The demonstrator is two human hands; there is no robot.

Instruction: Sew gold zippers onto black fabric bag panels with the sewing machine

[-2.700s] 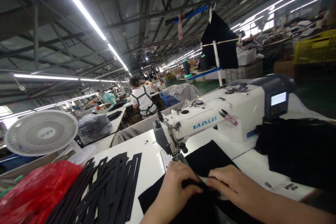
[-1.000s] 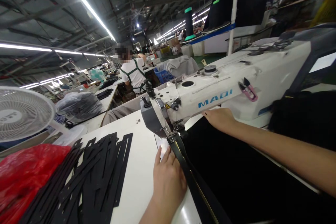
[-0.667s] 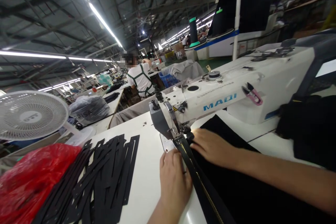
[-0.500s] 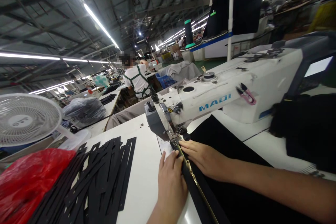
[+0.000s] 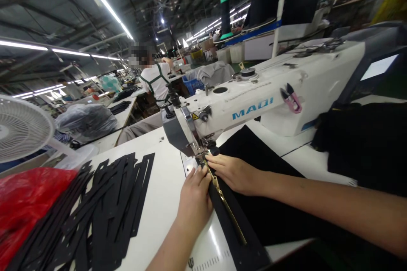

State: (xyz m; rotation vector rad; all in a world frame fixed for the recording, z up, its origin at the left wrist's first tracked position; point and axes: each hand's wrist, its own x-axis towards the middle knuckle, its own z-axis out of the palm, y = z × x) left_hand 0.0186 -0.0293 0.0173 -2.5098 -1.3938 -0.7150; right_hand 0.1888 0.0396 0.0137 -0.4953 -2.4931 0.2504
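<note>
A white MAQI sewing machine (image 5: 254, 101) stands on the white table (image 5: 165, 194). Black fabric (image 5: 273, 211) with a gold-toothed zipper (image 5: 227, 209) runs from the table's near edge up to the needle (image 5: 200, 156). My left hand (image 5: 193, 194) lies flat on the table, fingers stretched out and pressing the zipper tape's left side just before the presser foot. My right hand (image 5: 233, 171) rests flat on the black fabric to the right of the zipper, fingertips near the needle. Neither hand grips anything.
A stack of black cut strips (image 5: 101, 211) lies to the left, beside a red plastic bag (image 5: 25, 203) and a white fan (image 5: 22, 129). More black fabric (image 5: 365, 144) is piled at the right. Pink snips (image 5: 290, 98) sit on the machine. Another person (image 5: 154, 80) works behind.
My right hand came back from under the machine arm to the fabric beside the needle. My left hand slid forward along the zipper toward the presser foot. The zipper has fed further under the foot.
</note>
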